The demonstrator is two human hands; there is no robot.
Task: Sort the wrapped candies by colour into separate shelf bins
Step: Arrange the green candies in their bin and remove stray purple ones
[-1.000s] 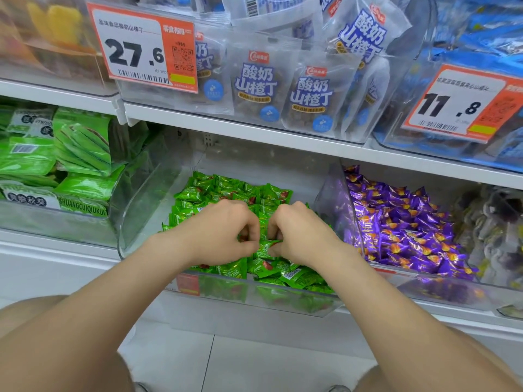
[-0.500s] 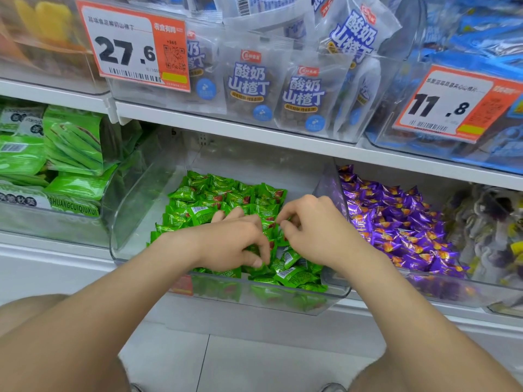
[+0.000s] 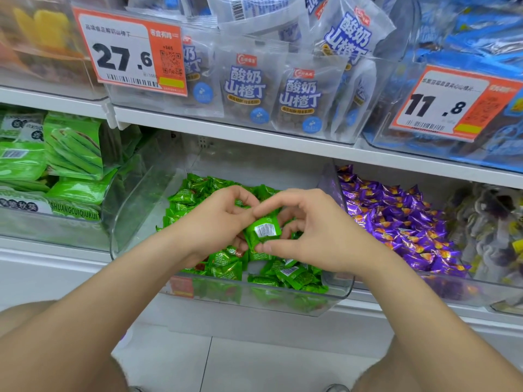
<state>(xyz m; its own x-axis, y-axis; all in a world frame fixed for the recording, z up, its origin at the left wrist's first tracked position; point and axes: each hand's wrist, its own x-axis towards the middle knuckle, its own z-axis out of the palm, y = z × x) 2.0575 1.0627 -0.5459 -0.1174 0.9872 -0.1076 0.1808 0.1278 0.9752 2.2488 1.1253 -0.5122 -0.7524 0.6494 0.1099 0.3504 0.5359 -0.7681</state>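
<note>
A clear bin (image 3: 135, 210) on the lower shelf holds a heap of green wrapped candies (image 3: 223, 267). Both hands are over it. My right hand (image 3: 308, 236) pinches a green candy (image 3: 261, 232) between thumb and forefinger, its barcode side facing me. My left hand (image 3: 218, 222) has its fingers curled against the same candy from the left. To the right, a second clear bin (image 3: 481, 290) holds purple wrapped candies (image 3: 402, 224).
Green snack packs (image 3: 70, 154) fill the bin at the left. A bin of pale and dark wrapped sweets (image 3: 492, 236) stands at the far right. The upper shelf (image 3: 254, 134) carries snack bags (image 3: 246, 89) and price tags (image 3: 130, 52) overhanging the lower bins.
Both hands have risen out of the green heap and come together. A green candy with its barcode showing is now held up between them.
</note>
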